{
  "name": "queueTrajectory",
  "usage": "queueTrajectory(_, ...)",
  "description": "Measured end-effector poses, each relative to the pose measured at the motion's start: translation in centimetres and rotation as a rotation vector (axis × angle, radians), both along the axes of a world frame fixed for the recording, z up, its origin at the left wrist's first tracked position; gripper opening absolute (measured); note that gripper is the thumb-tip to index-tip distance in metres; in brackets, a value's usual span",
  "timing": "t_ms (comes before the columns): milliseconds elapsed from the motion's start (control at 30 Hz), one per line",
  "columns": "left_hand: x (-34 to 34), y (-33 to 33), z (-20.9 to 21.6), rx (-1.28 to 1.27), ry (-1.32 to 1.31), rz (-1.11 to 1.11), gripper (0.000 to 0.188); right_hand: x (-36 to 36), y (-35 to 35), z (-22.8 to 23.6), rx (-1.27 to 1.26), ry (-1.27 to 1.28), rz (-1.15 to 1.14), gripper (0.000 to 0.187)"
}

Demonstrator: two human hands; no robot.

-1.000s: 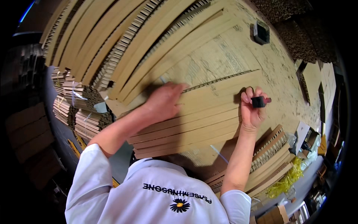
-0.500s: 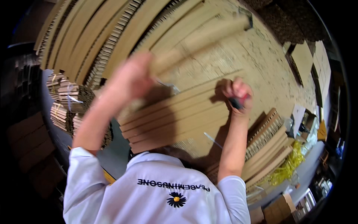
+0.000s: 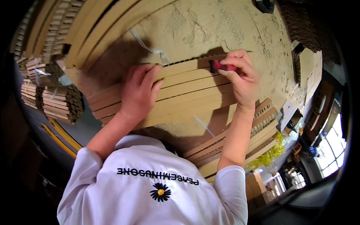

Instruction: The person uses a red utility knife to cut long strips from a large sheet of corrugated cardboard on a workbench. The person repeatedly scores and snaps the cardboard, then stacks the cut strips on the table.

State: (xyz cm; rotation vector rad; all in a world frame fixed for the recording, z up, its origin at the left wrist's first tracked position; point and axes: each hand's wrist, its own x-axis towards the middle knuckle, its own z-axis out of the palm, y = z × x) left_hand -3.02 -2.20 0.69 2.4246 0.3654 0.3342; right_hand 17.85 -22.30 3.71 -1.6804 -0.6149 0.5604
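Holding in right hand [image 3: 243, 78] a small red-and-black block [image 3: 224, 67], stamp-like. Closed narrowly around the red part with thumb and fingertips; black end left free, pointing left. Probably gripped this way to keep that end clear and easy to steer.

With left hand [image 3: 138, 90], reaching over a row of cardboard strips [image 3: 191, 92], laid side by side on the surface [image 3: 260, 39]. Bent at the fingers near the far strip [image 3: 185, 68], thumb set apart, nearer the body. Cannot tell from this view: pinching or merely resting. Likely placed there to steady the row. Strips perhaps laid flush and parallel for working along in order, one face after another.

As to position: block between right thumb and fingertips, over the right part of the far strip, well apart from left hand. Touching cardboard or just above it: cannot tell. Far strip just beside left fingertips.

Beyond left hand, a loose white strap [image 3: 141, 42]. At upper left, longer cardboard pieces [image 3: 84, 24]. At the top right, a dark tray [image 3: 264, 5], partly cut off. Beside right forearm, more stacked strips [image 3: 263, 131].
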Motion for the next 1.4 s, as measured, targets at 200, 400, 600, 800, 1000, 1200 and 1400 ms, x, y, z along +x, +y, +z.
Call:
queueTrajectory(200, 0.7, -0.1, -0.6, -0.022, 0.038, 0.009, 0.038, 0.5, 0.4, 0.0, -0.215, -0.274, 0.175, 0.02)
queueTrajectory(400, 0.5, 0.0, -0.6, -0.015, 0.051, 0.02, 0.04, 0.8, 1.0, 0.1, -0.26, -0.395, 0.236, 0.021)
queueTrajectory(600, 0.7, -0.2, -0.5, -0.012, 0.05, 0.019, 0.041, 1.0, 0.9, 0.3, -0.291, -0.416, 0.258, 0.022)
queueTrajectory(800, 0.8, -0.4, -0.6, -0.015, 0.054, 0.02, 0.041, 1.1, 0.9, 0.2, -0.285, -0.421, 0.257, 0.023)
queueTrajectory(1000, 0.5, -0.1, -0.7, -0.016, 0.055, 0.018, 0.042, 0.9, 1.4, 0.5, -0.313, -0.452, 0.269, 0.022)
queueTrajectory(1200, 0.0, 0.6, -0.9, -0.003, 0.079, -0.006, 0.041, 0.2, 2.3, 0.2, -0.305, -0.47, 0.261, 0.021)
queueTrajectory(1400, -0.5, -0.7, -1.3, 0.075, 0.097, 0.013, 0.032, 0.9, 0.8, -2.4, -0.103, -0.436, 0.297, 0.034)
